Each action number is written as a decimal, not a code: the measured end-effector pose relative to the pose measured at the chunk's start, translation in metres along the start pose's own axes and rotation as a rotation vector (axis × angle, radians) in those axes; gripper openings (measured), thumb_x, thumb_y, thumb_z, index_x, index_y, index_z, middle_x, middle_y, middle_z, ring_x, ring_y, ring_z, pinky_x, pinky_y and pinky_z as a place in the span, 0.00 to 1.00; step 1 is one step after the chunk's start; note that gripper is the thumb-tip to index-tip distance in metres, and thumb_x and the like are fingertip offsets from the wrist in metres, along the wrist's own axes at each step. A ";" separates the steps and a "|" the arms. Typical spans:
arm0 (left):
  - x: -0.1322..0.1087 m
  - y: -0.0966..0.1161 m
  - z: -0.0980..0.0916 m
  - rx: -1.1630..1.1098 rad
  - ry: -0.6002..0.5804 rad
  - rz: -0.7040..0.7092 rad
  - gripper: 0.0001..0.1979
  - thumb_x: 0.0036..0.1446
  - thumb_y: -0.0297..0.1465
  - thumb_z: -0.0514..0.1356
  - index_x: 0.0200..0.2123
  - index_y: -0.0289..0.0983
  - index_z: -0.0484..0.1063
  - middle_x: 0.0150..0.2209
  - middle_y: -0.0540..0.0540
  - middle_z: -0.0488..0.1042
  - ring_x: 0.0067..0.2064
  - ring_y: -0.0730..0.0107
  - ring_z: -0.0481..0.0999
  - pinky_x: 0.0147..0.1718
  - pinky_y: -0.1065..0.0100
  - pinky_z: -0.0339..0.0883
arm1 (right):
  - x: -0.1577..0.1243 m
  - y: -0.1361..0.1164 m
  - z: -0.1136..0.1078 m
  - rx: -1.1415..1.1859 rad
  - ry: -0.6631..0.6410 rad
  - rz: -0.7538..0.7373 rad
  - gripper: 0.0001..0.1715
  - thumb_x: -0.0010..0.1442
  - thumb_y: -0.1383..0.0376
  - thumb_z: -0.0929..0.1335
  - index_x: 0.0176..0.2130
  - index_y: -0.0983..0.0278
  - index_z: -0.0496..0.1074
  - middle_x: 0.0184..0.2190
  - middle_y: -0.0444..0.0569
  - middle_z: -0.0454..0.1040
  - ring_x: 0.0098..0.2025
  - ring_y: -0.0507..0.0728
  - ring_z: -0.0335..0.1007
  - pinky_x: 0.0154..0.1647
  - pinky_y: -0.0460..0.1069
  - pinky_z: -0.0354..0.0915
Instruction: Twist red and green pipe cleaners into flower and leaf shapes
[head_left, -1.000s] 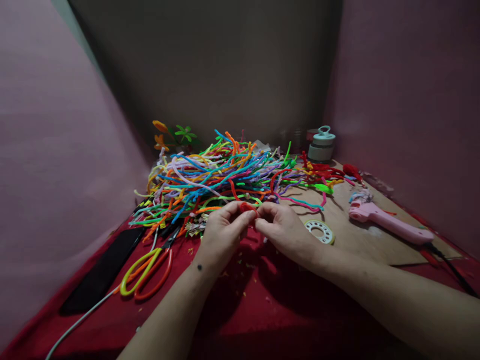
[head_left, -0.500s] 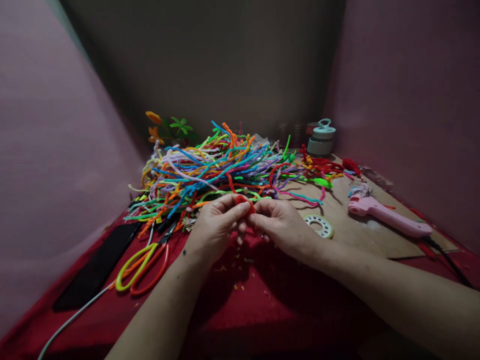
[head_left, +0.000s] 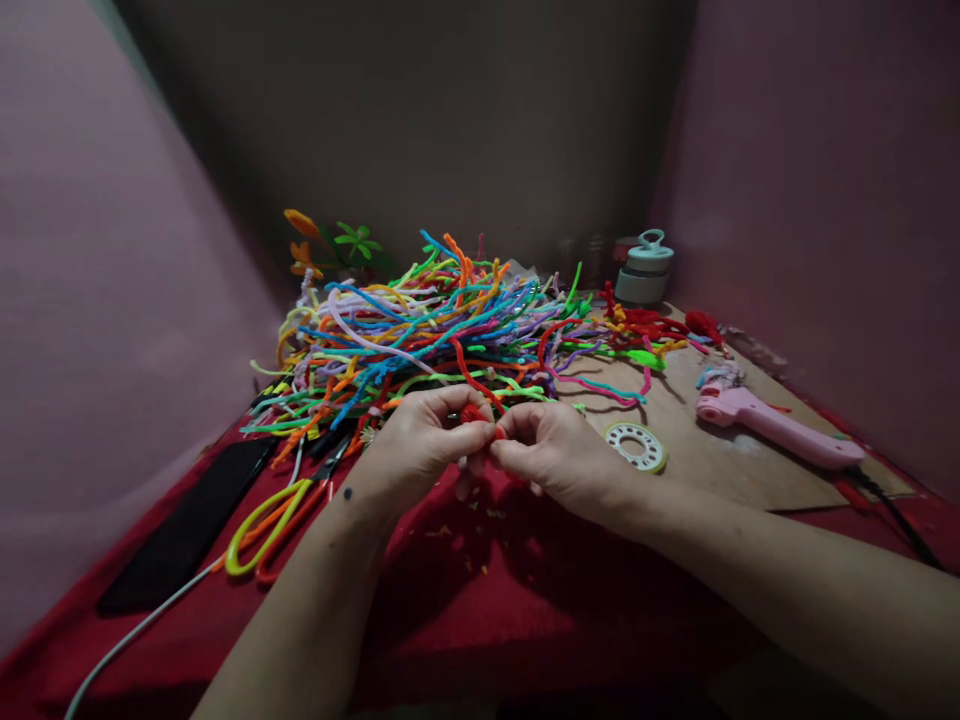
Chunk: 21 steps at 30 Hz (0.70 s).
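In my head view, my left hand (head_left: 431, 435) pinches a small red fuzzy wire (head_left: 471, 413), and my right hand (head_left: 551, 450) pinches it just beside. It looks partly bunched already; how much shaping is left I cannot tell, since my fingers cover it. Beyond them sprawls a heap of loose wires (head_left: 420, 335); scissors (head_left: 279, 494) lie leftward.

Bare forearms (head_left: 300, 610) and fingers (head_left: 474, 437), dark round spot (head_left: 347, 493) near left wrist (head_left: 371, 490)

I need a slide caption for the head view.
Left hand and right hand pinch a red fuzzy piece in front of piled colourful fuzzy stems.
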<state>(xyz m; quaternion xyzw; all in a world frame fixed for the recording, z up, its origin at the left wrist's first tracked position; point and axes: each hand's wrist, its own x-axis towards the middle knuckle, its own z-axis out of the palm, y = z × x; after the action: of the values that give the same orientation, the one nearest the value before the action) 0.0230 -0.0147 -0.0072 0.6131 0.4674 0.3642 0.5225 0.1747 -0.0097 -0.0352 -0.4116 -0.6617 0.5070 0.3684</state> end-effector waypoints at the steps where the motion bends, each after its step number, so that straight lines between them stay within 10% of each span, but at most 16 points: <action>1: -0.001 0.001 -0.001 0.024 -0.014 -0.009 0.03 0.48 0.27 0.59 0.26 0.35 0.67 0.14 0.54 0.66 0.13 0.78 0.65 0.13 0.77 0.59 | 0.000 -0.001 0.000 0.012 -0.014 0.030 0.06 0.47 0.68 0.64 0.20 0.65 0.63 0.16 0.40 0.61 0.17 0.46 0.53 0.18 0.43 0.51; 13: -0.001 0.004 -0.007 0.091 -0.117 -0.084 0.01 0.45 0.26 0.57 0.24 0.35 0.67 0.15 0.51 0.69 0.15 0.74 0.68 0.14 0.75 0.62 | 0.001 0.000 0.000 0.128 -0.097 0.132 0.04 0.44 0.70 0.64 0.20 0.66 0.66 0.14 0.40 0.62 0.14 0.45 0.51 0.13 0.42 0.51; 21: 0.005 -0.006 -0.008 -0.272 -0.104 -0.091 0.06 0.46 0.30 0.62 0.27 0.33 0.69 0.16 0.51 0.69 0.15 0.76 0.67 0.14 0.74 0.65 | 0.005 0.000 -0.009 0.381 -0.142 0.092 0.05 0.44 0.68 0.68 0.20 0.67 0.67 0.13 0.40 0.65 0.14 0.45 0.55 0.15 0.42 0.51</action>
<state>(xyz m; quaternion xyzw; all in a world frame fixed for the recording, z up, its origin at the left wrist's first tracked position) 0.0156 -0.0079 -0.0118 0.5329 0.4134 0.3677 0.6402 0.1805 -0.0020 -0.0329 -0.3273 -0.5587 0.6671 0.3684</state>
